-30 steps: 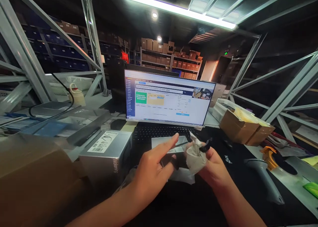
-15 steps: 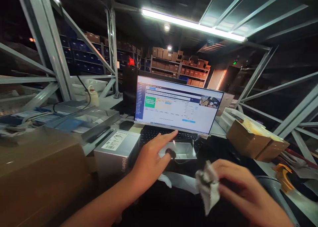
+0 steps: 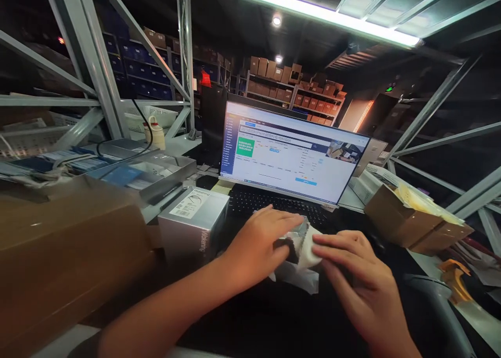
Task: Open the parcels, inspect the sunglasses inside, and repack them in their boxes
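My left hand reaches over a small silver tray, its thumb and fingers bent around a small dark object. What that object is I cannot make out, as fingers and cloth cover much of it. Between the fingertips of my right hand is a crumpled white cloth, close against the dark object. A white translucent wrapper lies below both hands on the black work surface. Left of my left hand stands a silver-grey box with a white label on top.
A monitor and black keyboard stand behind my hands. A brown carton fills the left front. At right are an opened carton with yellowish packing, an orange tape dispenser and a grey bin.
My right hand has brought the white cloth up and left to my left hand. My left hand has moved slightly right, its fingers more bent. The camera view has tilted down.
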A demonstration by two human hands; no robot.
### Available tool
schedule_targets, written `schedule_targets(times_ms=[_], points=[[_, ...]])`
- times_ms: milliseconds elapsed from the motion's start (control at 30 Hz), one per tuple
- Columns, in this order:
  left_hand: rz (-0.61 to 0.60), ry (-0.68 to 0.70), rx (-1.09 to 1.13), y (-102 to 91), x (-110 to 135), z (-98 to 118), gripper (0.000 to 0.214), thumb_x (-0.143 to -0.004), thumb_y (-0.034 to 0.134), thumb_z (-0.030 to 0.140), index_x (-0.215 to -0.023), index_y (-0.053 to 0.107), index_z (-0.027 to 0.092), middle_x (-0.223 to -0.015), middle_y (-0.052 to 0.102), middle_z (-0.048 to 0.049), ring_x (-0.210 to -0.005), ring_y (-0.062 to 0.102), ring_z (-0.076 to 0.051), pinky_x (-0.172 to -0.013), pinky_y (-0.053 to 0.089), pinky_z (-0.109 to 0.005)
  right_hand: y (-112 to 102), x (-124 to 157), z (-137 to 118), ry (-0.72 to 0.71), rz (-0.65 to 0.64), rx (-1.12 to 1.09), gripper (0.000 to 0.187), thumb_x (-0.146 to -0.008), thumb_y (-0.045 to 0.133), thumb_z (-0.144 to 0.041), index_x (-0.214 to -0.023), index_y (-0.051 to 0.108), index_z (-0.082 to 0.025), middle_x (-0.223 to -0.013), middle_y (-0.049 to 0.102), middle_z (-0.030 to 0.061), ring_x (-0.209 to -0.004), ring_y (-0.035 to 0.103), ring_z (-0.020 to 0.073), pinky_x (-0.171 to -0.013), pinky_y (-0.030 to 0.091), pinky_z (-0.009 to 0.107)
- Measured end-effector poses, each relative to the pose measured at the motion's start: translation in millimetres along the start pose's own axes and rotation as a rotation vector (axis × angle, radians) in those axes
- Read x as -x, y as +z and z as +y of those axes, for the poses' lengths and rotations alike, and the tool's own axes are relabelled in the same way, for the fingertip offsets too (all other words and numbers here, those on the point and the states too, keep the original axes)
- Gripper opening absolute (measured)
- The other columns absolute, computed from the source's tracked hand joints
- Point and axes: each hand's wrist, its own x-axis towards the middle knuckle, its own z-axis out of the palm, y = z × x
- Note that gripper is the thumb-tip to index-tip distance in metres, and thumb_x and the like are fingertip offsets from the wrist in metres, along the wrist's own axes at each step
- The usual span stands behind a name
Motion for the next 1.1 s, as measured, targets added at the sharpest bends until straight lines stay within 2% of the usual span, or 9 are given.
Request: schedule_targets(times_ms=[100, 167, 300, 367, 500, 667, 800, 933, 1100], points=[[0.167, 0.059, -0.001, 3.5, 0, -4, 0.047, -0.073, 0.054, 0.001, -0.115, 0.068, 0.019, -0.114, 0.076, -0.0041, -0.106, 0.070, -0.020, -0.109, 0.048, -0.048, 2, -1, 4, -0.070, 0.028, 0.069, 0.026, -0.091, 0.063, -0.012, -0.107, 0.072, -0.031, -0.115, 0.072, 0.0012, -0.107, 0.060, 0.0215, -0.097, 0.046, 0.040], [0.210, 0.075, -0.007, 3.4, 0, -4, 0.044, -0.073, 0.059, 0.002, -0.112, 0.069, 0.019, -0.111, 0.076, -0.0032, -0.103, 0.071, -0.019, -0.108, 0.048, -0.047, 1, -2, 10, -0.059, -0.006, 0.039, 0.020, -0.090, 0.066, -0.017, -0.103, 0.073, -0.031, -0.115, 0.073, 0.0006, -0.112, 0.060, 0.0222, -0.101, 0.044, 0.040], [0.260, 0.066, -0.015, 1.1, 0, -3, 0.038, -0.071, 0.064, 0.004, -0.106, 0.071, 0.019, -0.106, 0.077, -0.0030, -0.099, 0.072, -0.020, -0.107, 0.049, -0.046, 0, -3, 17, 0.080, -0.056, -0.080, 0.004, -0.088, 0.071, -0.025, -0.089, 0.073, -0.028, -0.107, 0.075, 0.0014, -0.102, 0.068, 0.0206, -0.089, 0.053, 0.032], [0.279, 0.057, -0.012, -0.7, -1, -3, 0.037, -0.072, 0.064, 0.005, -0.105, 0.072, 0.019, -0.105, 0.077, -0.0032, -0.098, 0.072, -0.020, -0.106, 0.050, -0.046, -2, -4, 19, 0.164, -0.086, -0.118, 0.005, -0.086, 0.073, -0.026, -0.081, 0.072, -0.026, -0.102, 0.075, 0.0028, -0.095, 0.070, 0.0201, -0.080, 0.055, 0.029], [0.254, 0.045, 0.005, -6.0, -2, -2, 0.039, -0.071, 0.063, 0.004, -0.104, 0.073, 0.019, -0.105, 0.077, -0.0036, -0.098, 0.072, -0.020, -0.107, 0.050, -0.047, -3, -8, 26, 0.280, -0.189, -0.233, 0.014, -0.079, 0.079, -0.030, -0.073, 0.070, -0.022, -0.097, 0.075, 0.0064, -0.087, 0.070, 0.0206, -0.074, 0.054, 0.029], [0.202, 0.006, 0.061, -11.4, -2, -1, 0.039, -0.070, 0.063, 0.002, -0.103, 0.075, 0.020, -0.105, 0.077, -0.0026, -0.098, 0.071, -0.020, -0.108, 0.049, -0.045, -1, -9, 33, 0.436, -0.194, -0.523, 0.025, -0.070, 0.086, -0.031, -0.066, 0.066, -0.018, -0.084, 0.073, 0.0074, -0.073, 0.067, 0.0184, -0.064, 0.054, 0.027], [0.175, 0.019, 0.095, -11.6, -1, -2, 0.037, -0.071, 0.065, 0.001, -0.102, 0.075, 0.020, -0.102, 0.077, -0.0015, -0.095, 0.071, -0.018, -0.106, 0.050, -0.041, 1, -7, 30, 0.490, -0.188, -0.662, 0.027, -0.066, 0.089, -0.027, -0.064, 0.064, -0.017, -0.078, 0.071, 0.0050, -0.067, 0.065, 0.0156, -0.061, 0.052, 0.025], [0.158, 0.062, 0.072, -12.5, -2, -1, 0.034, -0.072, 0.066, 0.001, -0.100, 0.074, 0.019, -0.101, 0.076, -0.0019, -0.093, 0.071, -0.017, -0.105, 0.051, -0.040, 3, -6, 23, 0.511, -0.161, -0.656, 0.029, -0.066, 0.089, -0.028, -0.062, 0.062, -0.017, -0.075, 0.069, 0.0035, -0.065, 0.062, 0.0147, -0.059, 0.051, 0.025], [0.101, 0.133, -0.001, -16.9, -1, 4, 0.030, -0.077, 0.063, 0.001, -0.100, 0.070, 0.018, -0.101, 0.075, -0.0020, -0.093, 0.070, -0.016, -0.110, 0.046, -0.047, 6, -4, 11, 0.517, -0.130, -0.511, 0.030, -0.065, 0.090, -0.030, -0.062, 0.063, -0.017, -0.074, 0.068, 0.0021, -0.066, 0.061, 0.0146, -0.060, 0.048, 0.024]])
